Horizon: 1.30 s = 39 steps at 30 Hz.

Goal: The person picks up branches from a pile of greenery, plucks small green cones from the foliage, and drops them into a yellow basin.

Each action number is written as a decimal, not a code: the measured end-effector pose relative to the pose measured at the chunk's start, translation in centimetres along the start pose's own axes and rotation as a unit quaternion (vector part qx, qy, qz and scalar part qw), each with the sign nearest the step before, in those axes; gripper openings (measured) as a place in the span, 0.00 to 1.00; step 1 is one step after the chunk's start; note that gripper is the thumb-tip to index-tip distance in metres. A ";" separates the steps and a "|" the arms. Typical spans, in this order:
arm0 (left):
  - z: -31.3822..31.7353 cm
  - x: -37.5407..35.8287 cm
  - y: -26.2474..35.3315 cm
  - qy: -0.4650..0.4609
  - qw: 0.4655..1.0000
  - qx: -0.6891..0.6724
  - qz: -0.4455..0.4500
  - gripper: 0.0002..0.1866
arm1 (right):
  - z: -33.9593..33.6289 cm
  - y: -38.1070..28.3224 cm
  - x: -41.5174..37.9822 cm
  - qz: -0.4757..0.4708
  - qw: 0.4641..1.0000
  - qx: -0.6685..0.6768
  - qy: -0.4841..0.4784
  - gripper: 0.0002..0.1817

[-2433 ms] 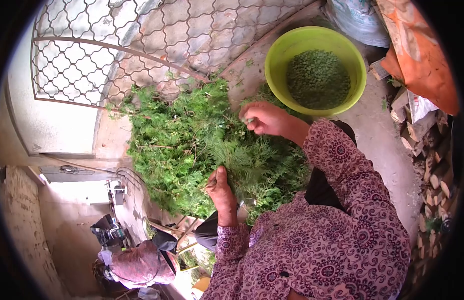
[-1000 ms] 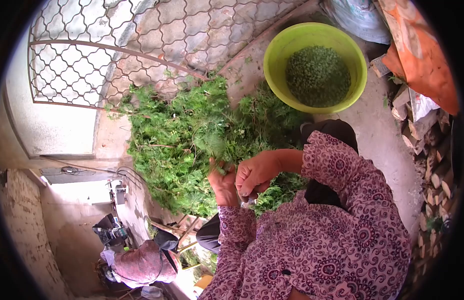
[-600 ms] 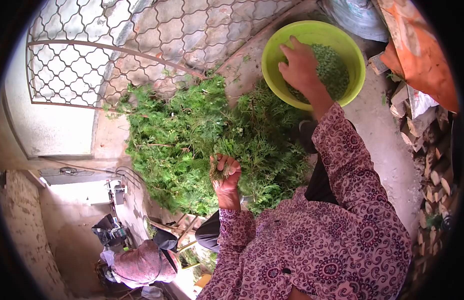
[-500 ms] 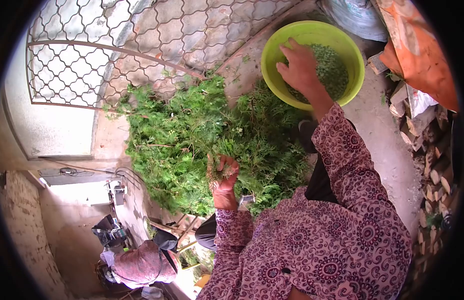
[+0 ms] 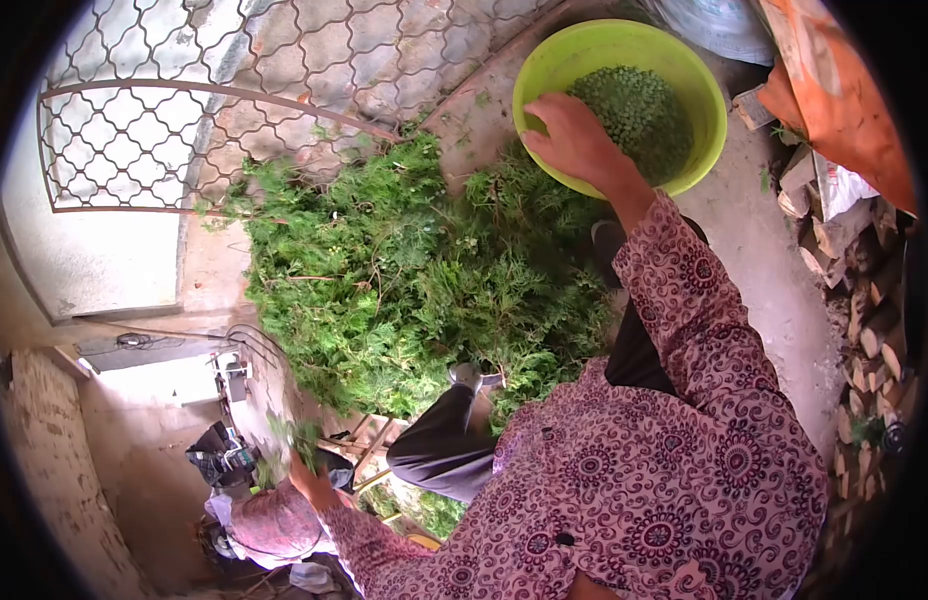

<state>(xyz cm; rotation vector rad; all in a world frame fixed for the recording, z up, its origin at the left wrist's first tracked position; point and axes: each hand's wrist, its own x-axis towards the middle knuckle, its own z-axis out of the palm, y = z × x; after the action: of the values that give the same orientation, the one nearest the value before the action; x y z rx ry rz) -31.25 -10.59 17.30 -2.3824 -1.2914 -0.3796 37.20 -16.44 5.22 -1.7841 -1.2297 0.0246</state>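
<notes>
My right hand (image 5: 576,140) is over the near left rim of a lime green tub (image 5: 706,150), thumb and fingers apart, with nothing visible in it. Small round green pieces (image 5: 629,105) lie in the tub. My left hand (image 5: 309,482) is out at the lower left, closed around a leafy green sprig (image 5: 302,437) that is blurred by motion. Between the hands a wide heap of green branches (image 5: 414,270) covers the floor.
A wavy metal grille (image 5: 314,70) stands behind the heap. Chopped firewood (image 5: 869,345) and an orange sheet (image 5: 834,100) are on the right. Another person in pink (image 5: 274,525) is at the lower left, beside a black bag (image 5: 216,455).
My left hand has swung from above the heap down to the lower left with the greenery. My right hand has shifted left and down from inside the tub to its rim.
</notes>
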 end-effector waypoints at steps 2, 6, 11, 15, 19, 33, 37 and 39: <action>-0.1 -5.6 -4.0 0.016 0.787 -0.354 -0.504 0.19 | 0.2 0.0 -0.2 -0.017 1.000 0.013 0.015 0.18; -0.8 -13.1 -3.4 0.107 0.615 -0.415 -0.662 0.19 | 0.7 -0.7 -0.4 -0.001 1.000 0.025 -0.002 0.18; -0.1 -21.7 -4.2 0.133 0.557 -0.389 -0.722 0.19 | 1.6 -1.6 -0.5 -0.003 0.999 0.014 -0.045 0.18; 0.7 -25.6 -5.0 0.144 0.520 -0.376 -0.753 0.19 | 1.6 -1.5 -1.0 -0.002 0.999 0.004 -0.053 0.18; 1.3 -28.0 -5.3 0.151 0.495 -0.368 -0.772 0.19 | 2.2 -1.1 -1.1 -0.009 0.998 0.003 -0.063 0.19; 2.8 -33.7 -7.2 0.180 0.445 -0.343 -0.808 0.20 | 3.5 -1.4 -1.6 -0.013 0.995 -0.001 -0.098 0.20; 4.2 -34.5 -9.0 0.207 0.425 -0.349 -0.809 0.20 | 3.8 -2.4 -1.4 -0.040 0.992 -0.014 -0.118 0.19; 7.2 -34.0 -12.0 0.221 0.435 -0.400 -0.776 0.20 | 4.2 -3.1 -1.5 -0.057 0.991 -0.013 -0.119 0.19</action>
<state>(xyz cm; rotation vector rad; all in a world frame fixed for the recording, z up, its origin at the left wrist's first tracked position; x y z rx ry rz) -59.25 -26.28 -0.61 -0.2390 -2.8932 -2.2312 32.21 -14.50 4.28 -1.7683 -1.5065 0.1602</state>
